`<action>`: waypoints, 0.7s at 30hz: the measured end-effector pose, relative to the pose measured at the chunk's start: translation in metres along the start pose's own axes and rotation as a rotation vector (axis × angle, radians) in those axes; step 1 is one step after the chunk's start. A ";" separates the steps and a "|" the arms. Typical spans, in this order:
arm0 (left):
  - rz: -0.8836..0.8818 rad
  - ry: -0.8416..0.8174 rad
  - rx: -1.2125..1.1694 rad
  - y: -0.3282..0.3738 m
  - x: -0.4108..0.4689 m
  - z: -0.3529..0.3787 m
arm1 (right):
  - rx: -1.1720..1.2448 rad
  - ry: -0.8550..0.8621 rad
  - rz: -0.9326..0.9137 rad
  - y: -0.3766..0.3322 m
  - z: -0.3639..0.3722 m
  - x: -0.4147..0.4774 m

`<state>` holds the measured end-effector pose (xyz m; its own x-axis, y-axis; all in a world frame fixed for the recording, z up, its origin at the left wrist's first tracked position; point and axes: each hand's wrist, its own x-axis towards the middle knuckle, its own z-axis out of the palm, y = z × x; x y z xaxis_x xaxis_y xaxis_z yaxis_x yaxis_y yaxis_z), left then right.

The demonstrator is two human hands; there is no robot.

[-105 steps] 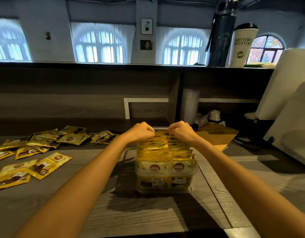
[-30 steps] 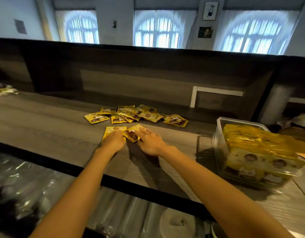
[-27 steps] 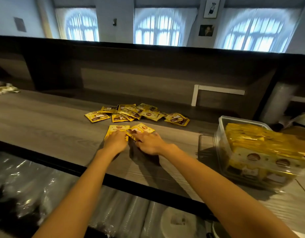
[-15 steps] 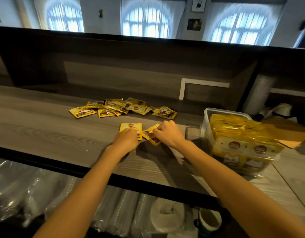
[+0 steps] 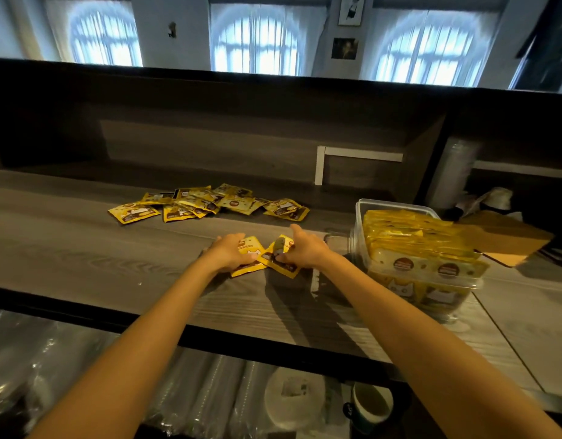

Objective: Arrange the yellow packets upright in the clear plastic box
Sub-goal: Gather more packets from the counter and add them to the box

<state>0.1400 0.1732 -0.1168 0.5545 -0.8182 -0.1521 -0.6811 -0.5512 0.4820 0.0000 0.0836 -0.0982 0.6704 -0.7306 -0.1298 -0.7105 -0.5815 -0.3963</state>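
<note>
Two yellow packets lie on the wooden counter in front of me. My left hand point(image 5: 226, 251) rests flat on the left packet point(image 5: 249, 252), fingers spread. My right hand point(image 5: 304, 248) grips the right packet point(image 5: 278, 263), thumb on top, lifting its near edge. Farther back lies a scattered pile of several yellow packets point(image 5: 206, 202). To the right stands the clear plastic box point(image 5: 396, 206), packed with upright yellow packets in rows that rise above its rim.
A brown cardboard sheet point(image 5: 507, 239) lies right of the box. A dark raised back ledge point(image 5: 273, 87) runs behind the counter. Below the counter's black front edge point(image 5: 146, 327) are plastic-wrapped cup stacks, a white lid and a dark mug point(image 5: 371, 403).
My hands left the box, went left to the two near packets and slid them rightward along the counter. My right hand now pinches its packet; the view has swung back toward the box.
</note>
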 end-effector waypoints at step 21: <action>0.180 0.603 -0.200 0.073 -0.038 -0.051 | 0.431 0.528 -0.075 -0.001 -0.081 -0.026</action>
<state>0.0937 0.1723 -0.0317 0.6507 -0.6273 0.4279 -0.7182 -0.3256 0.6149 -0.0340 0.0740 -0.0209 0.4425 -0.8340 0.3295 -0.4444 -0.5231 -0.7272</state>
